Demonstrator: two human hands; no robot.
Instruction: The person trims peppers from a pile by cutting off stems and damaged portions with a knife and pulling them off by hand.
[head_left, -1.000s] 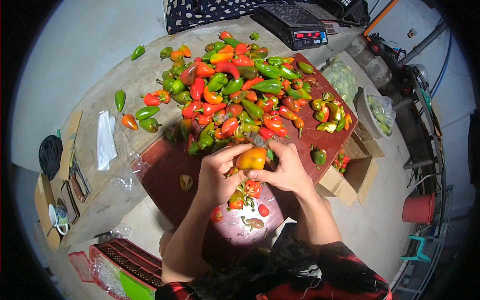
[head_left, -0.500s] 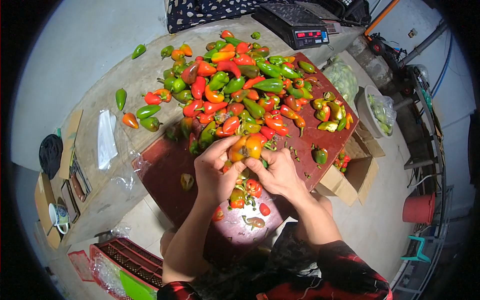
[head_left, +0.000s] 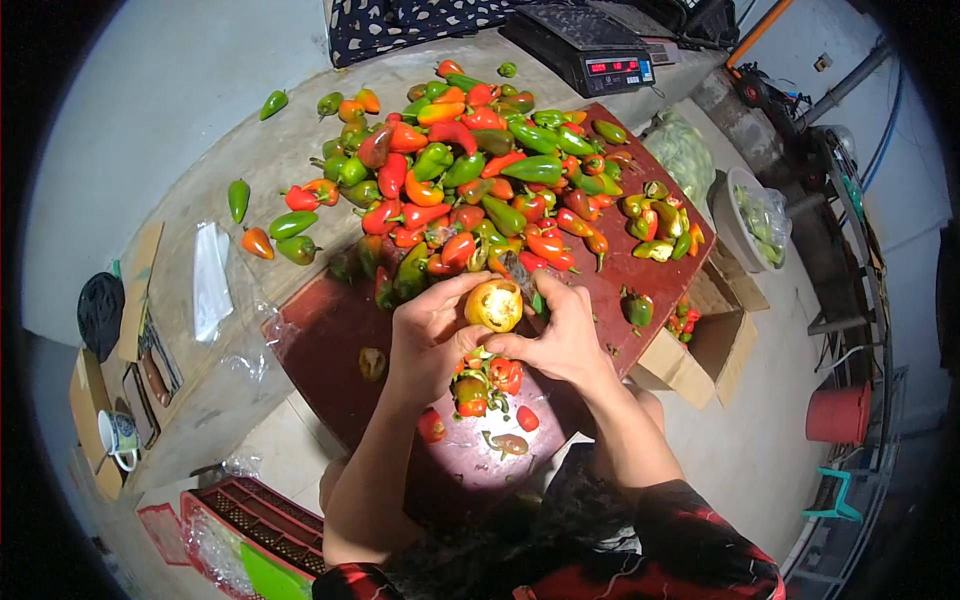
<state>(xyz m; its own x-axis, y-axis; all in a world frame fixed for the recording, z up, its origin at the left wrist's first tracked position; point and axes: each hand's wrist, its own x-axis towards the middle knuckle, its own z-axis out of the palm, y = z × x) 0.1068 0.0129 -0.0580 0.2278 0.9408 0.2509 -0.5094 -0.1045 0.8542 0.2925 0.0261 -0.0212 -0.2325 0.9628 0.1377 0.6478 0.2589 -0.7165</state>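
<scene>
A yellow-orange pepper [head_left: 495, 306] is held over the dark red table [head_left: 325, 350], its cut, hollow end facing up. My left hand [head_left: 430, 335] is closed round its left side. My right hand [head_left: 560, 335] is closed at its right, on a small knife whose dark blade [head_left: 519, 272] shows above the fingers; the handle is mostly hidden. Beyond the hands lies a big heap of red, green and orange peppers [head_left: 465, 165]. Below them, cut pepper pieces [head_left: 472, 390] rest on the pinkish, brightly lit surface [head_left: 465, 455].
A digital scale [head_left: 590, 60] stands on the concrete ledge [head_left: 210, 180] at the back. Several cut peppers [head_left: 655, 222] lie at the table's right. Beyond that edge are an open cardboard box [head_left: 730, 350] and a whitish tub [head_left: 740, 220]. A red crate [head_left: 260, 520] sits at lower left.
The pepper has turned so that its open, hollow end now faces up. The knife blade, out of sight half a second ago, shows again above my right hand.
</scene>
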